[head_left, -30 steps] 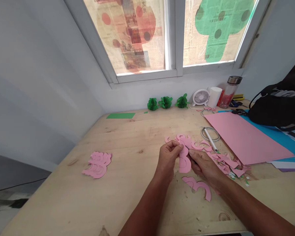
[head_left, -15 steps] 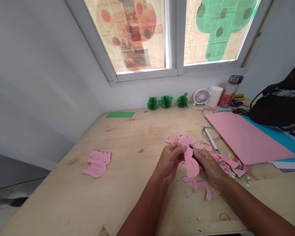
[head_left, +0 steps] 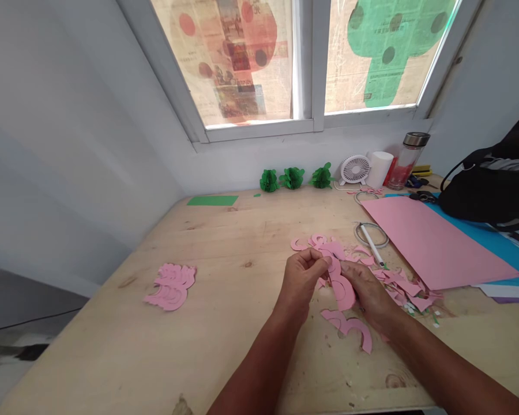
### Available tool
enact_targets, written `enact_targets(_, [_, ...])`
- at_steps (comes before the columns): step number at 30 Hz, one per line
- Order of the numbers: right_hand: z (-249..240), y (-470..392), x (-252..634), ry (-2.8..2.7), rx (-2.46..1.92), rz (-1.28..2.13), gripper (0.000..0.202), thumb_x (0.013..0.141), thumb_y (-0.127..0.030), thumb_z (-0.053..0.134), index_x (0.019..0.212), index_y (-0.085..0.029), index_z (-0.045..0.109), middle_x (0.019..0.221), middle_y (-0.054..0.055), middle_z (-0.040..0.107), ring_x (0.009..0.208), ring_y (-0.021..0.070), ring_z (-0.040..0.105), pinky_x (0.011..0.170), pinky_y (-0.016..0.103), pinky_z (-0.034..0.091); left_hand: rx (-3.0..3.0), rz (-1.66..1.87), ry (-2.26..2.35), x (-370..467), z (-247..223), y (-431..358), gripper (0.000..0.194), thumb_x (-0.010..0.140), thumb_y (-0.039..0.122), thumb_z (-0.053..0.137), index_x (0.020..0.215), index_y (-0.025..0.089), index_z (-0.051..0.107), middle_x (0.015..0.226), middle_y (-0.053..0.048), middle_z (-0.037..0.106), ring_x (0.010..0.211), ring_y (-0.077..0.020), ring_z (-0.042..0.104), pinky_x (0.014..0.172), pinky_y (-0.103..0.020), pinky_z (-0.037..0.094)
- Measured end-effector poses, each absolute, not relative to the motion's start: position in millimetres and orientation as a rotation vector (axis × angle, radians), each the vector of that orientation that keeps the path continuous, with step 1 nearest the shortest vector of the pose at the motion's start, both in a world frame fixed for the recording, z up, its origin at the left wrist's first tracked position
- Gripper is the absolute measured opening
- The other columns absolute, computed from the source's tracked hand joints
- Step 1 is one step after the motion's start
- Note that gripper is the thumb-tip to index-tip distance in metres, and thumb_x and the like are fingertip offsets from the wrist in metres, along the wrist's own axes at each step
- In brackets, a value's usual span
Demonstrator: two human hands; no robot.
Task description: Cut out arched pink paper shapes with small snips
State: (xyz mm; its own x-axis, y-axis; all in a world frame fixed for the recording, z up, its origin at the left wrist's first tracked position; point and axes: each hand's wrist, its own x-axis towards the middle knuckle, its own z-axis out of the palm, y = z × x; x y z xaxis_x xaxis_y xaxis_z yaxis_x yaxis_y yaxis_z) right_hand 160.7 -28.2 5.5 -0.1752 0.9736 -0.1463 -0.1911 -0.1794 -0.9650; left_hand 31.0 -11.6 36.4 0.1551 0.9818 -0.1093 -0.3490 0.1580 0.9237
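My left hand (head_left: pixel 303 278) pinches a pink paper piece (head_left: pixel 342 290) with curved outlines, which hangs down between my hands. On its right side, my right hand (head_left: pixel 367 288) is closed around a dark tool, mostly hidden behind the paper and fingers; it looks like a cutter or scissors. Below them a wavy pink cutout (head_left: pixel 354 327) lies on the wooden table (head_left: pixel 225 346). Pink scraps (head_left: pixel 404 286) spread to the right of my right hand, and curled pink pieces (head_left: pixel 318 239) lie just beyond my hands.
A stack of pink cutouts (head_left: pixel 173 286) sits at left. Green paper (head_left: pixel 211 200) and green paper ornaments (head_left: pixel 293 178) are near the wall. A white pen (head_left: pixel 372 245), large pink sheets (head_left: pixel 436 242), a fan (head_left: pixel 355 170), a bottle (head_left: pixel 409 161) and a black bag (head_left: pixel 486 190) stand or lie at right.
The pink piece has tilted, its lower end shifting slightly right. The dark tool's blade is now more hidden behind the paper. Both hands keep their hold.
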Motion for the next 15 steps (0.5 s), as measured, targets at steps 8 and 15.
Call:
enact_targets(8, [1.6, -28.6, 163.8, -1.042, -1.140, 1.573, 0.044, 0.072, -0.060, 0.062, 0.068, -0.016, 0.062, 0.047, -0.004, 0.040, 0.041, 0.0083, 0.030, 0.038, 0.021, 0.022, 0.971, 1.126, 0.879, 26.9, 40.0, -11.6, 0.022, 0.063, 0.025, 0.070, 0.052, 0.015, 0.054, 0.051, 0.001, 0.053, 0.051, -0.0091, 0.046, 0.055, -0.023, 0.040])
enact_targets(15, [0.4, -28.0, 164.4, -1.079, -1.113, 1.579, 0.043, 0.073, -0.060, 0.061, 0.070, -0.017, 0.063, 0.045, -0.004, 0.040, 0.041, 0.0092, 0.030, 0.039, 0.022, 0.023, 1.017, 1.106, 0.879, 24.5, 39.5, -11.3, 0.020, 0.065, 0.024, 0.068, 0.052, 0.015, 0.055, 0.052, 0.000, 0.052, 0.053, -0.0100, 0.047, 0.056, -0.023, 0.040])
